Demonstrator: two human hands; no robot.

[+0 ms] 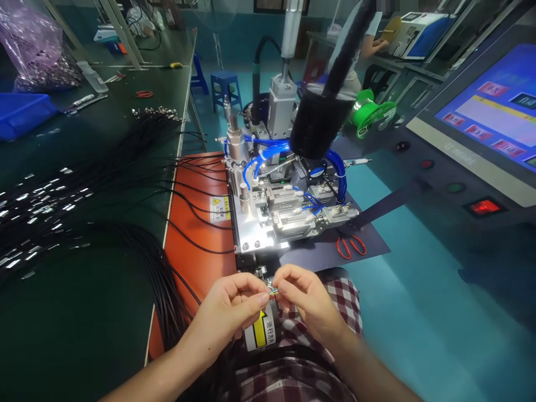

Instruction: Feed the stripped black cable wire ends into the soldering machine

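Pinching the stripped end of a thin black cable [234, 357] between both hands, I work just in front of the silver metal fixture machine with blue air hoses [276, 206]. My left hand [234, 304] is closed on the cable near its tip, thumb and forefinger pressed together; my right hand [304, 296] is closed on the tiny coloured wire strands [273, 291] that fan from that tip. The strands sit between my fingertips, below the machine's front edge and just above the yellow-arrow label [262, 329] on its front face.

To my judgement, doing this well means keeping the left pinch close behind the strands so the cable cannot twist, and separating them with light pulls of the right fingertips rather than hard tugs.

The cable's long axis seems to run from my lap up and towards the machine, the bared end pointing roughly at the fixture; the short strands lie nearly crosswise between my hands, though they are too small to tell their order.

Left of the machine, a bundle of black cables with shiny metal ends [84, 206] drapes over the orange mat [196, 245]. Right of it lie red-handled scissors [350, 245].
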